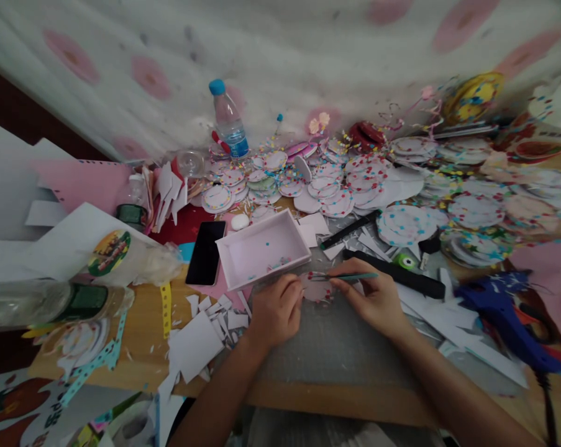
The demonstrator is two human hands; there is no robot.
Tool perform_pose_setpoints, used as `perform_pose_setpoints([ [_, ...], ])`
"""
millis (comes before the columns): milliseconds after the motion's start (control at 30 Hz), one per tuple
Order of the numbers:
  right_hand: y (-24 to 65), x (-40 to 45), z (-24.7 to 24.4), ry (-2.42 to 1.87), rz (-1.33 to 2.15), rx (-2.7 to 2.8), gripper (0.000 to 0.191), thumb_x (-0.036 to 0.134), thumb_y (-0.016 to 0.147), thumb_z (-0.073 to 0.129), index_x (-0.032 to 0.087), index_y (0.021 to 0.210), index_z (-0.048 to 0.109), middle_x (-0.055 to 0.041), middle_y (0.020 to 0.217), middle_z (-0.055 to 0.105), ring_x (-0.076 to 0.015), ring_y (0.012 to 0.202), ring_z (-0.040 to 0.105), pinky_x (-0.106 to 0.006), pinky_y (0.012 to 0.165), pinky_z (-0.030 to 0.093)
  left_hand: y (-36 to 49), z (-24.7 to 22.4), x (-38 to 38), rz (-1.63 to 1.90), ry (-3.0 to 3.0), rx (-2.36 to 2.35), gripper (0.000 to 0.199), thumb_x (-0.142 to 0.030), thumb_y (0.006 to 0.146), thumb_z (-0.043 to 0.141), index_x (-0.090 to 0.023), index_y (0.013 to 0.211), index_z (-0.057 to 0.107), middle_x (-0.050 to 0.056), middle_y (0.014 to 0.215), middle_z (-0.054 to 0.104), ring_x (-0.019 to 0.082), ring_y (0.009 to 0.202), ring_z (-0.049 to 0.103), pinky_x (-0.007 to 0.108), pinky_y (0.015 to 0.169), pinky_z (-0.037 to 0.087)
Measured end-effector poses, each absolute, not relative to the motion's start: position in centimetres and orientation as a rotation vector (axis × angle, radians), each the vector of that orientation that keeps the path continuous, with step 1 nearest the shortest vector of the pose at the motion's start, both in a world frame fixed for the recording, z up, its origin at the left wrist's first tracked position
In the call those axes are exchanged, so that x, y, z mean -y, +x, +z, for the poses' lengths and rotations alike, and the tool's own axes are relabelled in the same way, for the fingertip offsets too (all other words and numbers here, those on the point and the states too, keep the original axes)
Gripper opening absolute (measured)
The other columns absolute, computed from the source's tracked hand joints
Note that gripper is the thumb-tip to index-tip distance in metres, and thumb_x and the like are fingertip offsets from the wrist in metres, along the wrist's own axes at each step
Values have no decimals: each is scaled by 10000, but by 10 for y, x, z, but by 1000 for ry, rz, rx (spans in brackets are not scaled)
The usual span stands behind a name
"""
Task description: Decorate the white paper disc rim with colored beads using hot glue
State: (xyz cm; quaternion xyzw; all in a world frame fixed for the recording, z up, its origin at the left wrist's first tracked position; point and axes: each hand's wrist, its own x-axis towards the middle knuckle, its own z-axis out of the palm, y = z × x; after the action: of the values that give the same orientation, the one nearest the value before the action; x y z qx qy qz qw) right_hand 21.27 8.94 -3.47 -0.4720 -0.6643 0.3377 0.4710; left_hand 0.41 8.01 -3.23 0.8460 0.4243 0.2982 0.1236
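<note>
Pinching tweezers (364, 275) in right hand (378, 299), disc (316, 290) in left (274, 310), both closed. Only partly edged with red dots, seemingly unfinished; lying before many dotted discs (405, 225).

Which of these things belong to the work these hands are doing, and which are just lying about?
Seemingly in use:
small pale disc with red dots, beside the left hand
slim teal-grey tool, in the right hand
open white box holding small bits

Probably just lying about:
black phone
clear blue-capped bottle
</note>
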Motion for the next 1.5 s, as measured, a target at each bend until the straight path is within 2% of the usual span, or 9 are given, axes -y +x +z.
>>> perform_pose_setpoints([
  [333, 212, -90, -33, -1212, 793, 1565, 40, 201, 823, 657, 220, 832, 692, -13, 721, 662, -154, 672, 601, -277, 617, 463, 5, -32, -80, 853, 2442, -1230, 119, -128, 901, 474, -162, 979, 557, 81, 1003, 640, 177, 845, 630, 265, 722, 502],
  [500, 214, -89, -28, -1176, 877, 1331, 19, 245, 800, 691, 229, 794, 699, -19, 737, 682, -161, 688, 618, -274, 617, 482, 5, -31, -80, 855, 2388, -1222, 98, -148, 919, 449, -168, 935, 544, 70, 911, 606, 167, 802, 596, 252, 696, 480],
  [633, 217, -89, -33, -1155, 946, 1184, 71, 300, 767, 731, 233, 783, 716, -31, 751, 683, -172, 708, 625, -285, 633, 495, 5, -31, -80, 839, 2313, -1176, 115, -157, 931, 413, -169, 921, 526, 71, 895, 581, 168, 809, 575, 255, 702, 456],
  [800, 217, -88, -45, -1082, 1119, 1089, 68, 297, 775, 732, 254, 827, 720, -18, 795, 672, -146, 730, 600, -253, 638, 472, 4, -31, -79, 756, 2020, -1196, 130, -226, 956, 403, -179, 889, 505, 18, 780, 548, 141, 709, 525, 248, 669, 399],
  [1167, 213, -87, -37, -1131, 1140, 1141, 54, 280, 780, 723, 242, 815, 709, -12, 786, 664, -140, 722, 602, -254, 643, 471, 3, -22, -85, 642, 1484, -1069, 281, -379, 948, 416, -175, 769, 490, -41, 625, 413, 108, 596, 398, 221, 572, 319],
  [1500, 211, -87, -29, -1188, 1100, 1228, 131, 339, 771, 720, 211, 788, 696, -33, 744, 685, -161, 689, 622, -275, 627, 494, 3, -21, -85, 592, 1454, -1091, 255, -363, 930, 448, -170, 778, 516, -42, 629, 406, 103, 578, 360, 215, 544, 285],
])
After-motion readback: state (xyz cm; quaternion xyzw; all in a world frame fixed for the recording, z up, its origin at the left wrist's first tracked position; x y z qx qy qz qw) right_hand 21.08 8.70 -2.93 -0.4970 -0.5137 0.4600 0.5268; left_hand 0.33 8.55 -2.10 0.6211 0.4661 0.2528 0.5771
